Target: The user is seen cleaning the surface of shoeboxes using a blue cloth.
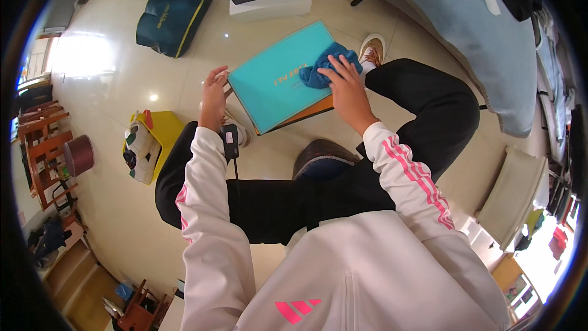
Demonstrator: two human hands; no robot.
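Note:
A flat turquoise box (263,83) with gold lettering on its lid and an orange-brown side sits tilted between my feet. My left hand (214,93) is at the box's left corner, its fingers bent around the edge. A crumpled dark blue cloth (315,73) lies on the right part of the lid. My right hand (350,87) presses on this cloth from above with fingers bent over it. The underside of the box and the left fingertips behind the edge are hidden.
Beyond the box stand stacked boxes (269,7), with a dark green bag (173,22) to their left. A yellow container (162,141) holding shoes is by my left knee. A grey-blue covered piece of furniture (453,30) fills the far right. My shoe (372,48) is near the cloth.

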